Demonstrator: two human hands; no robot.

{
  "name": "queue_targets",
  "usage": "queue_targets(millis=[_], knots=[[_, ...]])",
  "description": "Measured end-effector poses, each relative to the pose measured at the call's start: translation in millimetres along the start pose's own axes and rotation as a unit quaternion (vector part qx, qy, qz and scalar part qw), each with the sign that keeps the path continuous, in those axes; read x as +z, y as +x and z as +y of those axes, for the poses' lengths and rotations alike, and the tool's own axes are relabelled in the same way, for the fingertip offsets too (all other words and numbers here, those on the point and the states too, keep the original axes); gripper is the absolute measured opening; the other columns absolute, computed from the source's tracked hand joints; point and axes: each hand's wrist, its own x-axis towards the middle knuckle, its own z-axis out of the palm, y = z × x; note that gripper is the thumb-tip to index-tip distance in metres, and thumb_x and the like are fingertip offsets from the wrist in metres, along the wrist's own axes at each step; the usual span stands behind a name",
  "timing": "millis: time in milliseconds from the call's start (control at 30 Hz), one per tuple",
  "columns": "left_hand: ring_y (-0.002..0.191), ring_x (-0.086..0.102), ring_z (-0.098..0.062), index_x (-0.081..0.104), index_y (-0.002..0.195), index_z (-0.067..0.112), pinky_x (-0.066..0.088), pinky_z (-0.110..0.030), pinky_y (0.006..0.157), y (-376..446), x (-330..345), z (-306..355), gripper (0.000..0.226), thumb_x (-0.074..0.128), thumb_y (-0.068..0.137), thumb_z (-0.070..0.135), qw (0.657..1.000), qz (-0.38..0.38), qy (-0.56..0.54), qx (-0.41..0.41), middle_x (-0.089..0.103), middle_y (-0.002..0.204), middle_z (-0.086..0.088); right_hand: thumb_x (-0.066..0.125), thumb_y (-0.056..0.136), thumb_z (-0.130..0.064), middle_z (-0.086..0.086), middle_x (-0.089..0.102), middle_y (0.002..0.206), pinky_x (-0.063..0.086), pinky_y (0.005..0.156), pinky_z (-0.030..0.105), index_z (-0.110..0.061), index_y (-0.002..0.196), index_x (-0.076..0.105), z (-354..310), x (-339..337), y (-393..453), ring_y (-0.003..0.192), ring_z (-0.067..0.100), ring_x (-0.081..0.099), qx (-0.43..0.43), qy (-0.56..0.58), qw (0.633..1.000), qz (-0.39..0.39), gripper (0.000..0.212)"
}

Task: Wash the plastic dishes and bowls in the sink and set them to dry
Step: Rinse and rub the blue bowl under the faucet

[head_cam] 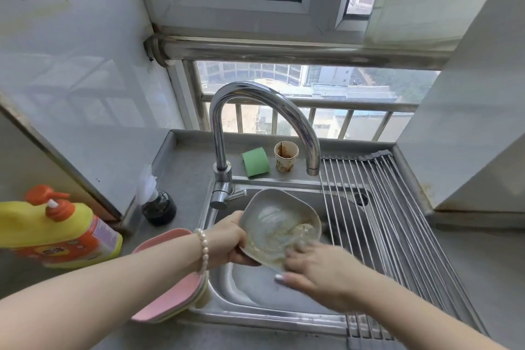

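Note:
Over the steel sink (255, 307) I hold a beige plastic dish (272, 216), tilted toward me, with pale residue on its inner face. My left hand (230, 239) grips the dish's left rim, thumb on the inside. My right hand (315, 267) lies on the dish's lower right part, its fingers blurred against the inner face; whether they hold anything is unclear. A stack of pink and pale green plastic dishes (170, 295) rests on the counter left of the sink, partly hidden by my left forearm.
The chrome tap (255, 111) arches over the basin; no water shows. A roll-up wire drying rack (392, 221) covers the sink's right side. A green sponge (255, 162) and stained paper cup (285, 156) sit behind. A yellow detergent bottle (54, 230) and dark jar (159, 207) stand left.

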Motion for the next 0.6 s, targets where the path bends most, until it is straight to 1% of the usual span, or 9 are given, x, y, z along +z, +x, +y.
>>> queue_targets(millis=[67, 100, 167, 233, 300, 367, 433, 533, 600], knots=[[0.094, 0.063, -0.032, 0.052, 0.108, 0.010, 0.059, -0.043, 0.063, -4.4, 6.2, 0.1, 0.055, 0.020, 0.081, -0.026, 1.000, -0.023, -0.018, -0.003, 0.057, 0.113, -0.019, -0.028, 0.058, -0.081, 0.017, 0.028, 0.153, 0.009, 0.120, 0.036, -0.008, 0.146, 0.032, 16.7, -6.5, 10.8, 0.144, 0.025, 0.021, 0.056, -0.053, 0.997, 0.032, 0.130], [0.087, 0.066, -0.028, 0.056, 0.101, 0.009, 0.060, -0.040, 0.062, -4.6, 10.7, 0.4, 0.055, 0.020, 0.080, -0.027, 0.999, -0.031, -0.025, 0.002, 0.062, 0.105, -0.018, -0.027, 0.055, -0.083, 0.018, 0.020, 0.156, 0.004, 0.119, 0.034, -0.005, 0.150, 0.023, 11.4, -7.7, 17.7, 0.146, 0.025, 0.015, 0.064, -0.045, 0.996, 0.038, 0.132], [0.074, 0.069, -0.021, 0.058, 0.098, 0.007, 0.059, -0.035, 0.058, 2.6, 13.2, -0.7, 0.053, 0.023, 0.078, -0.027, 0.999, -0.012, -0.023, 0.024, 0.066, 0.092, -0.015, -0.011, 0.062, -0.083, 0.016, 0.010, 0.159, 0.003, 0.119, 0.033, -0.006, 0.152, 0.011, -12.6, -4.1, 25.1, 0.147, 0.025, 0.008, 0.021, 0.018, 1.000, 0.010, 0.121], [0.075, 0.070, -0.025, 0.057, 0.108, 0.008, 0.059, -0.041, 0.058, 10.2, 5.2, -1.5, 0.051, 0.028, 0.080, -0.025, 0.999, 0.021, -0.014, 0.039, 0.068, 0.093, -0.015, 0.001, 0.073, -0.081, 0.011, 0.027, 0.154, 0.021, 0.116, 0.036, -0.013, 0.150, 0.022, -28.3, -1.3, 11.0, 0.142, 0.025, 0.024, -0.041, 0.065, 0.997, -0.010, 0.105], [0.091, 0.068, -0.034, 0.055, 0.110, 0.014, 0.059, -0.051, 0.065, 12.8, -3.1, -2.8, 0.051, 0.029, 0.084, -0.022, 0.998, 0.042, -0.017, 0.039, 0.066, 0.105, -0.015, -0.015, 0.067, -0.085, 0.010, 0.046, 0.139, 0.033, 0.107, 0.038, -0.015, 0.136, 0.042, -10.3, -1.2, 0.3, 0.130, 0.027, 0.040, -0.019, 0.001, 1.000, 0.019, 0.114], [0.096, 0.065, -0.034, 0.054, 0.106, 0.017, 0.059, -0.049, 0.065, 11.0, 0.1, -3.1, 0.051, 0.027, 0.086, -0.021, 0.998, 0.046, -0.022, 0.030, 0.061, 0.110, -0.015, -0.027, 0.058, -0.083, 0.016, 0.039, 0.146, 0.022, 0.115, 0.038, -0.006, 0.141, 0.038, 11.2, -7.8, 11.0, 0.137, 0.027, 0.032, 0.065, -0.070, 0.994, 0.049, 0.131], [0.081, 0.067, -0.024, 0.053, 0.104, 0.014, 0.059, -0.037, 0.055, 8.7, 10.5, -2.6, 0.042, 0.030, 0.090, -0.018, 0.997, 0.044, -0.043, 0.036, 0.062, 0.100, -0.015, -0.025, 0.053, -0.084, 0.018, 0.013, 0.158, 0.006, 0.119, 0.036, -0.003, 0.151, 0.016, 4.4, -9.8, 28.2, 0.146, 0.026, 0.012, 0.079, -0.042, 0.995, 0.048, 0.133], [0.062, 0.066, -0.014, 0.054, 0.102, 0.020, 0.057, -0.031, 0.049, 11.5, 13.3, -1.4, 0.018, 0.040, 0.102, 0.009, 0.995, 0.064, -0.035, 0.070, 0.065, 0.089, -0.008, 0.002, 0.073, -0.080, 0.011, 0.006, 0.160, 0.005, 0.119, 0.031, -0.011, 0.153, 0.007, -30.0, -7.5, 24.4, 0.148, 0.021, 0.005, -0.026, 0.051, 0.998, -0.008, 0.106], [0.065, 0.068, -0.019, 0.053, 0.103, 0.026, 0.058, -0.038, 0.050, 9.6, 6.7, -1.4, 0.014, 0.040, 0.103, 0.021, 0.995, 0.072, -0.026, 0.069, 0.066, 0.093, -0.006, 0.005, 0.081, -0.075, 0.009, 0.018, 0.158, 0.014, 0.118, 0.032, -0.012, 0.151, 0.022, -23.0, -9.2, 3.6, 0.146, 0.021, 0.017, -0.017, 0.012, 0.999, -0.037, 0.096]])
